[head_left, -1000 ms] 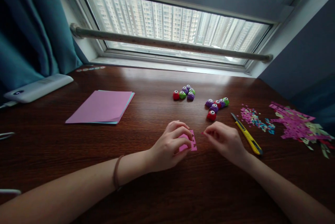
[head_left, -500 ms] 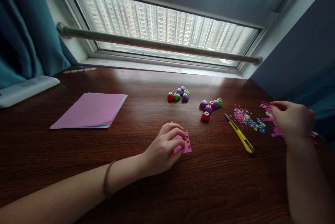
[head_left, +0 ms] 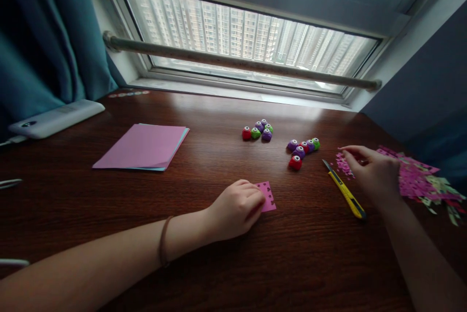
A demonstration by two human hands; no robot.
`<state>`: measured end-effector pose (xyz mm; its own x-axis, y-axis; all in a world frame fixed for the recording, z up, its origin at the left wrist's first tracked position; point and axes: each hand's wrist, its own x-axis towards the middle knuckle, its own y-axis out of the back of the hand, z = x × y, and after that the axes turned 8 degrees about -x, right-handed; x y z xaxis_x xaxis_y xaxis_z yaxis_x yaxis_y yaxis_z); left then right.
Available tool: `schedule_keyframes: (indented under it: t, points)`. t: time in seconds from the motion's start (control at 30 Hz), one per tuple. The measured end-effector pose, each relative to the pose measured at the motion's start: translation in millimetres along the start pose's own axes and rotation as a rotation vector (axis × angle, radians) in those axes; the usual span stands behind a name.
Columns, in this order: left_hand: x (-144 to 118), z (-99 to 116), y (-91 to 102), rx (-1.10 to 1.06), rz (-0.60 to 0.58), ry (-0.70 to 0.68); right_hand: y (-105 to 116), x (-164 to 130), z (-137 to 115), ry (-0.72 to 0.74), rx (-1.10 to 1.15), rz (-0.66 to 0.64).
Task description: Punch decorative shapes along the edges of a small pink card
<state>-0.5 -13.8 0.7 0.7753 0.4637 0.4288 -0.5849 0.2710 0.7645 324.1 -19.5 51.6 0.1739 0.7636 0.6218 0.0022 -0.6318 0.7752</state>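
Note:
My left hand (head_left: 237, 209) lies on the brown table with its fingers curled over a small pink sheet of paper (head_left: 269, 197), which has little star and heart cutouts near its edge. Part of that sheet is hidden under the fingers. On the right, my right hand (head_left: 375, 171) hovers by a pile of pink confetti (head_left: 343, 164), thumb and fingertips brought together. Whatever may be between those fingertips is too small to make out. A yellow utility knife (head_left: 346, 192) rests just left of this hand, blade pointing away from me.
Punched paper strips (head_left: 419, 178) are heaped at the far right. Purple, red and green eye-topped stampers stand in two groups, including a red one (head_left: 295, 162). A stack of pink paper (head_left: 146, 146) lies left, with a white device (head_left: 60, 118) beyond it by the curtain.
My right hand has moved left from the punched strips to the confetti, uncovering the strip heap. My left fingers have curled in more tightly on the pink sheet. The view has turned slightly left.

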Motion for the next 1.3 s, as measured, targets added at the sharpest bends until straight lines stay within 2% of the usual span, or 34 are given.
schedule_keyframes:
  t: [0.2, 0.43, 0.63, 0.9, 1.13, 1.3]
  points:
    - [-2.4, 2.5, -0.3, 0.135, -0.027, -0.025, -16.3, -16.8, -23.7, 0.241, 0.088, -0.051]
    - [-3.2, 5.1, -2.3, 0.276, -0.043, -0.046, -17.2, -28.6, -41.0, 0.379, 0.186, -0.128]
    - [-2.4, 7.7, -3.0, 0.377, -0.026, -0.078, -21.7, -37.8, -54.9, 0.484, 0.358, -0.29]
    - [-7.7, 11.6, -7.1, 0.468, 0.013, -0.201, -37.1, -43.6, -58.6, 0.468, 0.371, -0.385]
    - [-7.8, 11.3, -8.3, 0.509, -0.037, -0.127, -40.7, -44.2, -55.6, 0.43, 0.345, -0.417]
    - [-8.4, 11.4, -8.6, 0.512, -0.051, -0.126, -40.7, -45.1, -57.2, 0.44, 0.341, -0.423]
